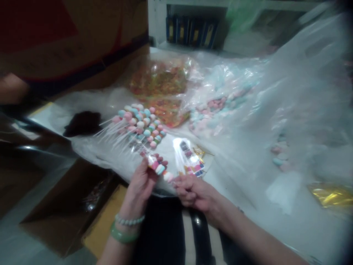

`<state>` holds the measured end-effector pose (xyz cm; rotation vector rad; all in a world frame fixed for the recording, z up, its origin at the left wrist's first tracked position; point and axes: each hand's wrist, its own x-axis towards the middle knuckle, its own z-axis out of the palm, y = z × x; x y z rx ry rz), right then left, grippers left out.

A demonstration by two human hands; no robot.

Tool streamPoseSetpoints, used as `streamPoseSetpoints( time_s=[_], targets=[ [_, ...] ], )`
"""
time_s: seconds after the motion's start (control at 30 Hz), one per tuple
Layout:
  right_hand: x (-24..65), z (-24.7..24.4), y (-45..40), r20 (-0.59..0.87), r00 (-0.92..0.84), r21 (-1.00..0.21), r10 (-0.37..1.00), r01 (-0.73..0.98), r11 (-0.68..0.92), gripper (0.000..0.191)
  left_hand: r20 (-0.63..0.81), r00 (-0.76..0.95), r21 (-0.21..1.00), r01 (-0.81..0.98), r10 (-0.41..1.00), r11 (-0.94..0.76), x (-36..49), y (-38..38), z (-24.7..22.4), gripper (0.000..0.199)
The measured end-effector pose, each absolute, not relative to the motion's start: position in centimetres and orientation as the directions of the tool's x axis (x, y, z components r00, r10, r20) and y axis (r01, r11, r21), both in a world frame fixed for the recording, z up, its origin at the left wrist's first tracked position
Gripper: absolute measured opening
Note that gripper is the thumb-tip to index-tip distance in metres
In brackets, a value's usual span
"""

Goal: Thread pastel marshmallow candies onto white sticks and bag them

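Observation:
My left hand [146, 176], with a beaded bracelet and a green bangle at the wrist, is closed around a candy skewer [160, 169] of pink, white and blue pieces that looks partly covered by clear printed wrapping. My right hand [192, 190] is closed at the skewer's near end, its fingers pinched together; blur hides the exact grip. Just beyond my left hand lies a pile of candy skewers [140, 124], their white sticks pointing left. A stack of clear printed bags [188, 158] lies beyond my right hand, with gold twist ties [202, 151] beside it.
Behind the pile are a clear bag of orange and green candies [162, 82] and a large bag of pink and blue candies [212, 110]. A gold packet [332, 195] lies at right. Open cardboard box [55, 224] stands below left. Another person's hand [12, 88] shows at far left.

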<state>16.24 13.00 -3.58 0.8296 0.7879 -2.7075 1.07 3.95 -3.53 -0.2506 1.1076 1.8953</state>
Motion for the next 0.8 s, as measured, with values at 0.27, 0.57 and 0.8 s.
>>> streamPoseSetpoints(
  time_s=[0.27, 0.57, 0.8],
  targets=[
    [16.2, -3.8, 13.0, -0.471, -0.877, -0.259, -0.094, 0.24, -0.936, 0.015, -0.587, -0.513, 0.574, -0.809, 0.626, -0.125, 0.7, 3.7, -2.3, 0.022],
    [16.2, -2.9, 11.8, -0.517, -0.771, -0.731, 0.372, 0.171, -0.661, 0.017, -0.572, -0.609, 0.679, -0.727, 0.549, -0.099, -0.2, 3.4, -2.1, 0.016],
    [16.2, -3.1, 12.5, -0.593, -0.764, -0.579, 0.254, 0.186, -0.794, 0.019, -0.55, -0.642, 0.71, -0.696, 0.534, -0.106, 0.0, 3.3, -2.8, 0.02]
  ],
)
